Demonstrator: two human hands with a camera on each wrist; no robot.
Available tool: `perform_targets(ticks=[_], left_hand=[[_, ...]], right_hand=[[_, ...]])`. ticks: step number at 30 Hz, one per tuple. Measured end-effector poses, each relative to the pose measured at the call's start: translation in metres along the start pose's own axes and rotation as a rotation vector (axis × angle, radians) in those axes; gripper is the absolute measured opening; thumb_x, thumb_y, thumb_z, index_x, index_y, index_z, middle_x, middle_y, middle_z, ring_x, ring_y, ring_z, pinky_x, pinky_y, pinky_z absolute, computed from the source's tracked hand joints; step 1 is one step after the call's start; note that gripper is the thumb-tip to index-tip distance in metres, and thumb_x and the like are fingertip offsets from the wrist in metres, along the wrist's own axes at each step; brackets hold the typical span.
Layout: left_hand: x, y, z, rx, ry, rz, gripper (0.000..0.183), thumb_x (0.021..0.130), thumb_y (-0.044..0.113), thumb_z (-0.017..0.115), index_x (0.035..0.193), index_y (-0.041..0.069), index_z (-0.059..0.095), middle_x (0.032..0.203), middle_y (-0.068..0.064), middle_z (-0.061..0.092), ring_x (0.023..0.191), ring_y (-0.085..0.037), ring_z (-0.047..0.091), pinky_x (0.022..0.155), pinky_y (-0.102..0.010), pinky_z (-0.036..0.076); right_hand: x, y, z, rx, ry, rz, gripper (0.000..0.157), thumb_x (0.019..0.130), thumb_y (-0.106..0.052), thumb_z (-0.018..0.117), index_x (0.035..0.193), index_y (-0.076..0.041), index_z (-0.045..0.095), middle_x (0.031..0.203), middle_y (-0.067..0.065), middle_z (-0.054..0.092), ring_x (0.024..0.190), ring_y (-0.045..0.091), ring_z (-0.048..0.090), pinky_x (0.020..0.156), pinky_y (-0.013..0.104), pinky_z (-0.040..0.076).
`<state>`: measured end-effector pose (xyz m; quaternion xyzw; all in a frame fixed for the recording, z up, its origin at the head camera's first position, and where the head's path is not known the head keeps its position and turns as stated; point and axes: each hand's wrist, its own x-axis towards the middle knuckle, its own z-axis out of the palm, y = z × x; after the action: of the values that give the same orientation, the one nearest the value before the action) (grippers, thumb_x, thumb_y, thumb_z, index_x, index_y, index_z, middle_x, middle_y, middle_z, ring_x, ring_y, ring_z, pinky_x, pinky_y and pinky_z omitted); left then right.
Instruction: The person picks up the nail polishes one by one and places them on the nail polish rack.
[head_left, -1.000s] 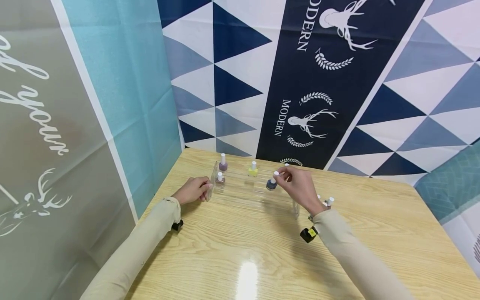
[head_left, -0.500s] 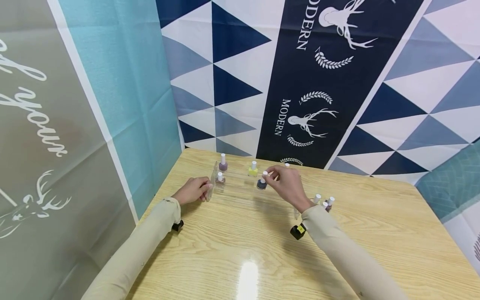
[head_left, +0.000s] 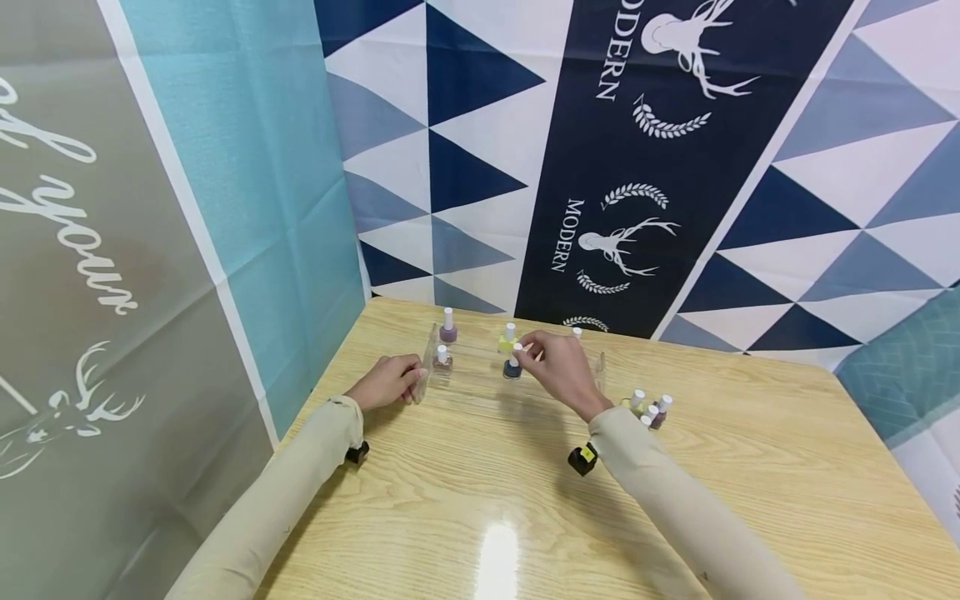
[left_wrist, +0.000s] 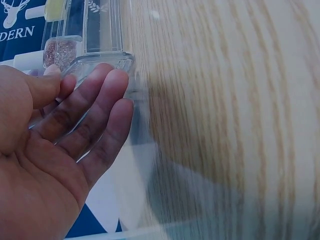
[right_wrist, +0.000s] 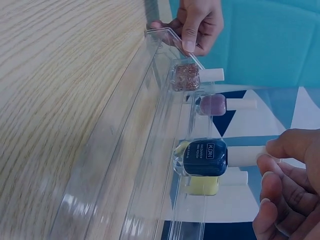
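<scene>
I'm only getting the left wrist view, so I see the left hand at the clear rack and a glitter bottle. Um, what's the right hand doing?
Observer: The right hand pinches a dark blue polish bottle by its white cap.
Operator: Okay, and where's that bottle compared with the yellow one?
Observer: In the head view, it is nearer the person than the yellow bottle.
Operator: Any bottles off the rack?
Observer: Yes, a small group of bottles stands on the table, past the right end of the clear rack.
</scene>
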<state>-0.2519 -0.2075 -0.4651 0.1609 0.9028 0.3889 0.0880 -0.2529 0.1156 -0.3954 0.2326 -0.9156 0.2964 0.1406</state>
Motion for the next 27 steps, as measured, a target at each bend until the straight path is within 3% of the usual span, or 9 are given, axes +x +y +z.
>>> perform_targets(ticks=[22,27], left_hand=[[0.003,-0.006,0.002,-0.011,0.015,0.016,0.026,0.111,0.020,0.051,0.093,0.005,0.062,0.074,-0.005,0.064,0.066,-0.018,0.067,0.061,-0.031,0.057],[0.004,-0.007,0.002,-0.015,0.014,0.014,0.025,0.111,0.020,0.051,0.093,0.006,0.062,0.074,-0.005,0.064,0.066,-0.018,0.067,0.061,-0.031,0.058]], right_hand=[[0.004,0.000,0.017,-0.002,-0.037,0.026,0.018,0.098,-0.025,0.073,0.103,-0.009,0.078,0.075,-0.006,0.071,0.065,0.009,0.061,0.065,0.036,0.050],[0.005,-0.001,0.019,0.000,-0.047,0.036,0.018,0.098,-0.027,0.073,0.104,-0.010,0.078,0.075,-0.007,0.072,0.065,0.010,0.060,0.073,0.047,0.049]])
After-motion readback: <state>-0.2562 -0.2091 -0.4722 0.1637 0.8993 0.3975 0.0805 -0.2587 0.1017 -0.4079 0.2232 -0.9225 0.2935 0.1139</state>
